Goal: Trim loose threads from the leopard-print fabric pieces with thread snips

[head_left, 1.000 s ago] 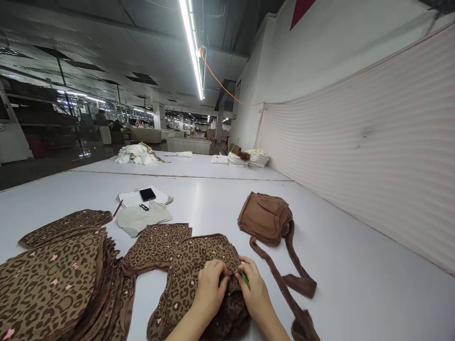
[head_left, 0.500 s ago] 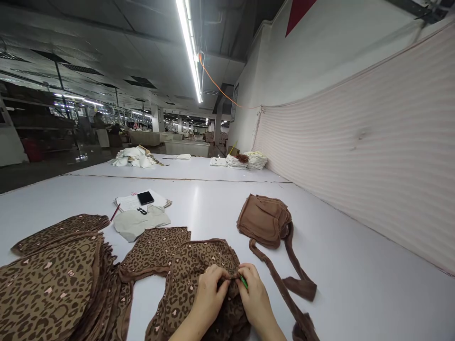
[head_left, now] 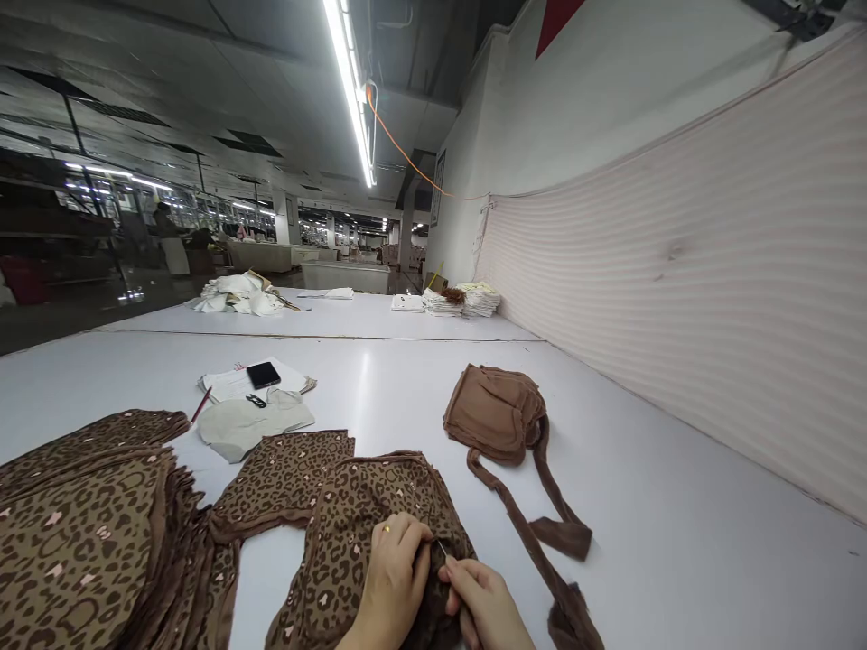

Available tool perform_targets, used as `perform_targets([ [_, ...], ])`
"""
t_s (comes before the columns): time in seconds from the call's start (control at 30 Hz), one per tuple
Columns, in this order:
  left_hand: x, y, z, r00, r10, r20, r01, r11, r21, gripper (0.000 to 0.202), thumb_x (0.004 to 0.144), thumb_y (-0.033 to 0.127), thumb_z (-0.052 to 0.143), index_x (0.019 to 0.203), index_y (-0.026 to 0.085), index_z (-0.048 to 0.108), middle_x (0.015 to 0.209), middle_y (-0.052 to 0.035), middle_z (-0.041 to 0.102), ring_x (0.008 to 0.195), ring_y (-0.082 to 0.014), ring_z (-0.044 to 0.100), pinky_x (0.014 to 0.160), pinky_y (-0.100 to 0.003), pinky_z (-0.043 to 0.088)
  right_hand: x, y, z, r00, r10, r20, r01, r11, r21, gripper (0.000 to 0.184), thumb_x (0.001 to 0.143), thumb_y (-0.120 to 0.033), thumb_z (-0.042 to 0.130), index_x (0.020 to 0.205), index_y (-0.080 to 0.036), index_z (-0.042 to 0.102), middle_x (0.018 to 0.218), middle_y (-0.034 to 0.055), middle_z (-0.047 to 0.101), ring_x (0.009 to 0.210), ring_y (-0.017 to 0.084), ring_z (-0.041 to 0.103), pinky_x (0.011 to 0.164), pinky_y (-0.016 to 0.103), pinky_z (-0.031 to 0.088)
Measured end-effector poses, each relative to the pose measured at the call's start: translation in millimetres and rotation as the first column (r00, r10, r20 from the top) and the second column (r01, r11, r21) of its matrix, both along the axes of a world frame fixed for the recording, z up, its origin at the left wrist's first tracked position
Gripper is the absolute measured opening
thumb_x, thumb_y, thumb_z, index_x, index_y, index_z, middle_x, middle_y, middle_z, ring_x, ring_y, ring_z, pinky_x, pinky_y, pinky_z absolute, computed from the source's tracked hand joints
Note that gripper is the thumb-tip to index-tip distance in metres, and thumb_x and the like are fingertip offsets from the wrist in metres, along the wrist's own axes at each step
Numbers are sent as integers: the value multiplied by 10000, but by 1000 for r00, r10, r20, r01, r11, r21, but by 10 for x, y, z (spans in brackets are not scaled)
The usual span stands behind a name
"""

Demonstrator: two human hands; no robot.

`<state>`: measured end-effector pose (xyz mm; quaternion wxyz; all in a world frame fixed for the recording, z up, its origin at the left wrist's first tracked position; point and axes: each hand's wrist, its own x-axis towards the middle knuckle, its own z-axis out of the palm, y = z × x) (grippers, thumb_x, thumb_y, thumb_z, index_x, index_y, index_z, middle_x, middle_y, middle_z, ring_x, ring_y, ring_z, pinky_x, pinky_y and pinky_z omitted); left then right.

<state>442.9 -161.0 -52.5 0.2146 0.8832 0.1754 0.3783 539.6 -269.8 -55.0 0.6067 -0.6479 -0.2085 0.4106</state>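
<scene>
My left hand (head_left: 398, 573) is closed on the edge of a brown leopard-print fabric piece (head_left: 352, 515) in front of me, a ring on one finger. Close beside it, my right hand (head_left: 484, 596) pinches a thin pointed metal tool (head_left: 442, 547). The tool's tip points up and left at the fabric by my left fingers; its handle is hidden in my hand, so its exact kind does not show. Another leopard-print piece (head_left: 284, 474) lies just behind and to the left.
A thick stack of leopard-print pieces (head_left: 74, 551) fills the near left. Behind it lie grey fabric (head_left: 254, 424), papers, a black phone (head_left: 263, 375), small black snips (head_left: 256, 401) and a red pen (head_left: 201, 404). Folded brown pieces (head_left: 494, 411) with a long brown strip (head_left: 518, 524) are on the right.
My right hand has turned and moved slightly down, and the tool's metal tip now shows where a green part showed before. My left hand stays on the fabric. The view has shifted slightly right.
</scene>
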Motion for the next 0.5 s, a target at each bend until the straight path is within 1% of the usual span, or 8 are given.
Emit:
perform_targets([
  [0.1,-15,-20,-6,1000,-8,9,8,999,43,179,900,96,396,857,202,534,840,-20,554,807,-188,505,758,-348,382,-12,15,57,998,17,-67,-18,1000,-20,754,474,-860,607,697,-140,578,506,-16,533,241,33,286,272,203,101],
  [0.23,-28,-37,-9,1000,-5,8,4,997,82,200,896,97,395,849,204,558,847,-23,572,797,-184,518,759,-348,399,-38,-8,107,989,17,-145,-20,1000,-19,731,500,-833,617,703,-131,590,516,-15,530,246,26,297,276,195,111],
  [0.33,-29,-20,-21,1000,6,11,-7,996,84,210,895,105,403,887,218,580,878,-25,603,828,-187,551,782,-356,419,-54,-28,37,980,45,-193,-48,999,-11,690,532,-789,642,723,-127,602,518,-16,517,266,27,307,293,189,113],
  [0.4,-26,9,-31,1000,22,6,-23,997,77,207,883,115,435,961,233,585,925,-27,631,877,-197,577,817,-376,432,-57,-41,-48,978,54,-200,-55,998,1,632,559,-755,660,718,-147,587,494,-33,484,281,36,306,308,185,133],
  [0.47,-28,49,-34,999,36,-12,-35,997,69,229,858,139,490,1047,241,571,998,-36,649,943,-212,592,863,-408,438,-52,-50,-120,988,3,-152,1,1000,28,569,584,-723,674,698,-179,551,485,-50,457,306,49,305,323,186,180],
  [0.5,-34,74,-30,999,42,-25,-40,997,67,251,846,158,516,1080,240,561,1041,-46,649,983,-221,592,884,-424,440,-47,-51,-139,993,-58,-101,63,997,51,542,595,-705,681,690,-193,532,494,-54,452,327,60,317,334,190,214],
])
